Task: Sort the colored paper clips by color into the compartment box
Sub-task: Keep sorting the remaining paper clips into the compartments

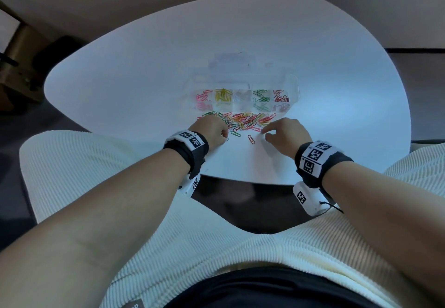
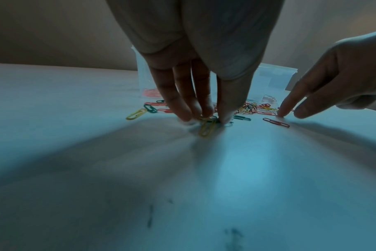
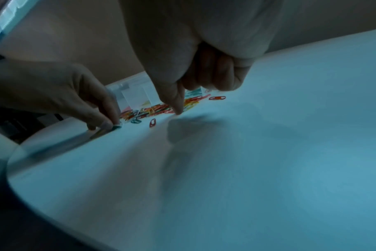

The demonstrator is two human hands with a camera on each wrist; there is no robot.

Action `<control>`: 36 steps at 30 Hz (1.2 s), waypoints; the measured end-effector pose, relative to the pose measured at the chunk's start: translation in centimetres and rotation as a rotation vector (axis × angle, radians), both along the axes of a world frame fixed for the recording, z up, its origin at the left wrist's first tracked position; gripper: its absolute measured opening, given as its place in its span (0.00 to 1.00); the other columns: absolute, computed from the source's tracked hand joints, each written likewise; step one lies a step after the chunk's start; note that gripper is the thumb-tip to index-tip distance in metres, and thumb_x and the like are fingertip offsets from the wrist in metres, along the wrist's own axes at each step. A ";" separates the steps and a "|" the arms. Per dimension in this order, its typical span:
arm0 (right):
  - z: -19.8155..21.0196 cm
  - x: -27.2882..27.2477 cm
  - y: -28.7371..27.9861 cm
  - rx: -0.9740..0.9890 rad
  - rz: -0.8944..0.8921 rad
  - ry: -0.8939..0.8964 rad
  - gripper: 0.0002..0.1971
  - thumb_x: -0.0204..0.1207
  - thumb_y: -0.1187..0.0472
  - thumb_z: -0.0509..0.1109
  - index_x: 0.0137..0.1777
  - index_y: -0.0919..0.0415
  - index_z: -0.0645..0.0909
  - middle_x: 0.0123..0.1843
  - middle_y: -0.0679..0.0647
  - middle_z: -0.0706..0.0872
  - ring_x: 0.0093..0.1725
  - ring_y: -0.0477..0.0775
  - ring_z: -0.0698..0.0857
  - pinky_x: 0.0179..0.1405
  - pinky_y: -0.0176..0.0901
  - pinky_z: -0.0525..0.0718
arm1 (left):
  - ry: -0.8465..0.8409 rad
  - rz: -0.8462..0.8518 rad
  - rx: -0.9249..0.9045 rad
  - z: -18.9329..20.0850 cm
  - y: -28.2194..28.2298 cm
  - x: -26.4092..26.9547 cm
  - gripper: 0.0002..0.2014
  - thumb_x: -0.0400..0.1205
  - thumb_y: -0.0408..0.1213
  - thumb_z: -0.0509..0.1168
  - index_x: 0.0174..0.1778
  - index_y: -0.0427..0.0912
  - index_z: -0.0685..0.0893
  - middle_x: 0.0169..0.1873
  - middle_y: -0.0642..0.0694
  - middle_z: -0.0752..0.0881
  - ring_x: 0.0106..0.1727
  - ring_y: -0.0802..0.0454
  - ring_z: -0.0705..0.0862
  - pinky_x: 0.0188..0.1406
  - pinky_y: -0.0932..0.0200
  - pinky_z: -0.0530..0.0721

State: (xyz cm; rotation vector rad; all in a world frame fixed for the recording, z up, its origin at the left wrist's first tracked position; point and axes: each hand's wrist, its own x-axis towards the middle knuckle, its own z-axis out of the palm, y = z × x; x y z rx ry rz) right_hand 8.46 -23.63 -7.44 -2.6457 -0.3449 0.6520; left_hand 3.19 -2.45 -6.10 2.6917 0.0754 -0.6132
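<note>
Both hands are working at the near edge of a loose pile of colored paper clips (image 1: 243,121) that is lying on the white desk (image 1: 120,86), just in front of the clear compartment box (image 1: 240,99). The box is sitting toward the middle of the desk with its lid standing open behind it, and its front row is holding clips already grouped by color: pink at the left end, then yellow, a pale set, green, and red at the right end. The left hand (image 1: 213,129) is reaching down with its fingers (image 2: 182,105) straight and bunched, the tips pressing on a yellow clip (image 2: 207,128) at the pile's left side; its grip is closing around that clip between thumb and fingertips. The right hand (image 1: 286,133) is hovering at the pile's right side with the index finger (image 3: 177,101) extended and touching the desk, the other fingers curled under and holding nothing. A single red clip (image 1: 251,139) is lying apart between the two hands.
</note>
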 end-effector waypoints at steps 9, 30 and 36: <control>0.2 -0.4 0.3 -0.123 0.173 -0.039 0.07 0.76 0.53 0.72 0.50 0.42 0.90 0.54 0.51 0.89 0.46 0.55 0.86 0.43 0.42 0.83 | -0.005 0.059 0.003 -0.5 0.6 0.0 0.08 0.79 0.36 0.65 0.46 0.45 0.90 0.46 0.50 0.89 0.50 0.49 0.84 0.48 0.56 0.83; 0.4 -2.1 1.7 -0.307 0.261 0.005 0.14 0.72 0.49 0.70 0.50 0.58 0.82 0.47 0.56 0.84 0.44 0.59 0.83 0.41 0.43 0.80 | -0.063 0.143 -0.054 -0.6 0.4 -0.1 0.03 0.76 0.37 0.65 0.43 0.43 0.82 0.41 0.47 0.85 0.44 0.46 0.82 0.44 0.54 0.80; 1.4 -0.8 1.7 0.205 -0.097 0.218 0.11 0.77 0.58 0.62 0.34 0.61 0.76 0.33 0.55 0.78 0.31 0.53 0.74 0.30 0.42 0.72 | -0.124 0.427 -0.357 -0.3 0.8 0.2 0.05 0.76 0.31 0.67 0.43 0.45 0.86 0.34 0.50 0.83 0.37 0.54 0.80 0.37 0.65 0.79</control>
